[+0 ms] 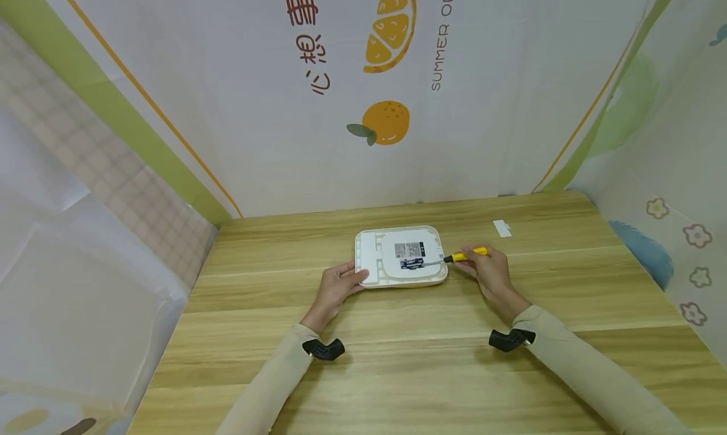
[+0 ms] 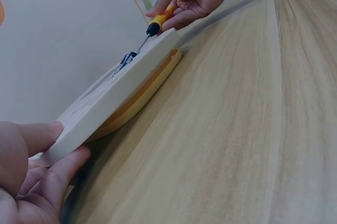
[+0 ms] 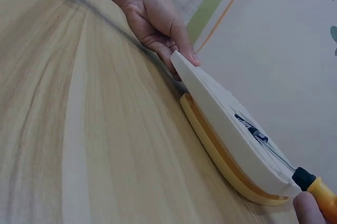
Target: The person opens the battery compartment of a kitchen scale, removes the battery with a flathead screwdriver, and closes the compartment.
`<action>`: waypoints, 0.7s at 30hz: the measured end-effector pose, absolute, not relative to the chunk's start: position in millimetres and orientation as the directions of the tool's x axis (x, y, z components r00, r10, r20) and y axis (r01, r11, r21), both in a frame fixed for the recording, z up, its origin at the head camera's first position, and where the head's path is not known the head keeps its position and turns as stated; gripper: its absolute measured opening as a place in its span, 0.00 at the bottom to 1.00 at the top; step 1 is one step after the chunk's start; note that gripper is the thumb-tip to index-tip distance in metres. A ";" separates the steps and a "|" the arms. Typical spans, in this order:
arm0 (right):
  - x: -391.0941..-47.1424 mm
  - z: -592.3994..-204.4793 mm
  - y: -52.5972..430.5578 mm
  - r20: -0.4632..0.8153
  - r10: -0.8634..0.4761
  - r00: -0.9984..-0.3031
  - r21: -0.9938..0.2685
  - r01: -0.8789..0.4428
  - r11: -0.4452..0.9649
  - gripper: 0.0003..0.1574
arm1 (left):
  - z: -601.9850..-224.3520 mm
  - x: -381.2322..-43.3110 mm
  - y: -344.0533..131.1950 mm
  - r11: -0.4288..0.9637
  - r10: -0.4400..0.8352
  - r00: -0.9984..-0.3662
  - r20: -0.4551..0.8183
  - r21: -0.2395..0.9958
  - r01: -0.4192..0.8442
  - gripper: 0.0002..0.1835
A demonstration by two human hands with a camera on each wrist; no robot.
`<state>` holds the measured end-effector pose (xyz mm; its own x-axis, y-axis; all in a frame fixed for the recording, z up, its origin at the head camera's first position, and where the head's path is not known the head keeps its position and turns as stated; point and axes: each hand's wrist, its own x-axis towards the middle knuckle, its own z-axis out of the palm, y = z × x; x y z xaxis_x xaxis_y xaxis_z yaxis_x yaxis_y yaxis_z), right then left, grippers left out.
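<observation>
My right hand (image 1: 491, 274) pinches a screwdriver (image 1: 449, 259), its handle (image 3: 323, 196) cropped from that wrist, fuller from my head; my left hand (image 1: 335, 288) grips a white device (image 1: 370, 250).

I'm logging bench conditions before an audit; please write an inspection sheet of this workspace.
Surface: wood-grain table.
Job's things: white device; dark-blue batteries on its upturned face; yellow-handled screwdriver, tip at the batteries.
Clutter: small white piece, right of and beyond the device.
Hands: left hand grips the device's left end; right hand holds the screwdriver.
Cables: nothing seen.
Surroundings: white sheet with orange-fruit print behind the table.
</observation>
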<state>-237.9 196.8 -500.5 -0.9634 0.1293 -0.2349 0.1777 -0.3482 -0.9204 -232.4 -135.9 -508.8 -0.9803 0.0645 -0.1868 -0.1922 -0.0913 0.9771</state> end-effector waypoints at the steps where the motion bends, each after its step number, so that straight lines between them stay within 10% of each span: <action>1: -237.5 -500.6 198.1 -0.241 0.120 -0.963 -0.911 0.182 -0.371 0.12 | -508.6 -231.9 -135.6 -0.092 0.062 -0.981 -0.186 0.977 -0.191 0.25; 21: -224.4 -481.0 277.0 -0.235 0.191 -0.953 -0.850 0.106 -0.516 0.06 | -508.8 -232.5 -134.7 -0.083 0.055 -0.981 -0.184 0.979 -0.188 0.25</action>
<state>-224.4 277.0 -481.0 -0.9532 0.1906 -0.2348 0.1063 -0.5158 -0.8501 -232.5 -134.7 -508.8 -0.9813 0.0550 -0.1842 -0.1884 -0.0835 0.9785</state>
